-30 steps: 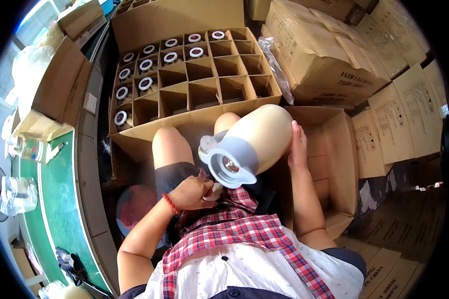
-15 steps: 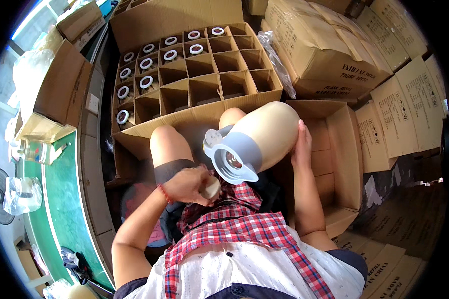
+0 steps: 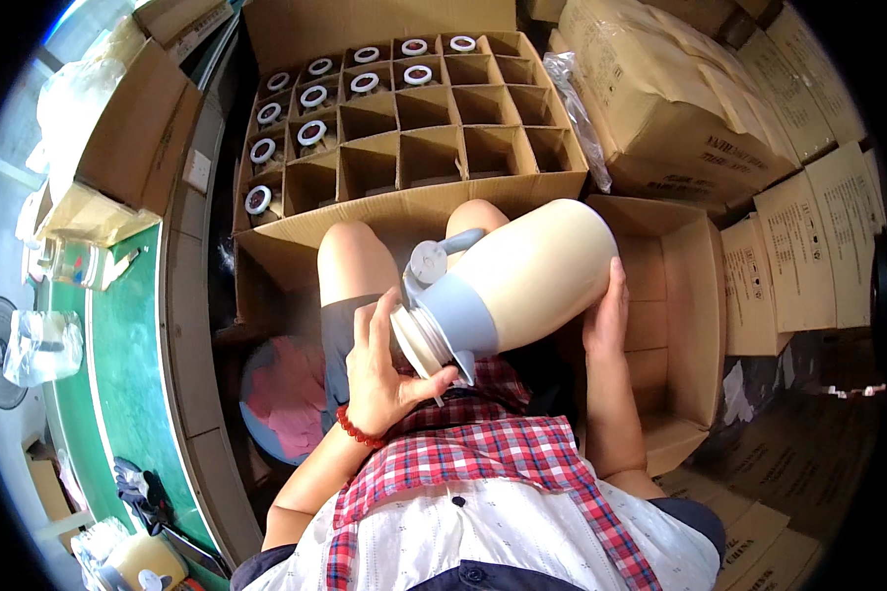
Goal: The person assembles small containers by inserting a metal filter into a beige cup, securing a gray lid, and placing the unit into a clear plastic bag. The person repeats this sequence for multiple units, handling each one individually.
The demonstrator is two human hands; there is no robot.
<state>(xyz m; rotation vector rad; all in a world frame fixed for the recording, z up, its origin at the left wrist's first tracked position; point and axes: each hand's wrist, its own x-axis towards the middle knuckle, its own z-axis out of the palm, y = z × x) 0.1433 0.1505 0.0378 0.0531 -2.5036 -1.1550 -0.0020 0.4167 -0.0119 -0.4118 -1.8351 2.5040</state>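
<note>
A cream vacuum jug with a blue-grey collar and handle lies tilted across my lap, its mouth toward the lower left. My right hand supports it at the base end, palm and fingers against the cream body. At the mouth, my left hand grips a cream round lid, thumb below and fingers on top. The lid sits at the collar's opening; whether it is fully seated I cannot tell. A grey round thumb piece stands out at the handle's top.
Beyond my knees stands a divided carton, several cells holding things with white ring tops. An open carton is at my right, and closed cartons are stacked behind it. On the left runs a green table with a dark glove.
My left hand has brought the lid up from my lap to the jug's mouth, which was uncovered before. The jug has turned slightly, and the whole view has shifted a little.
</note>
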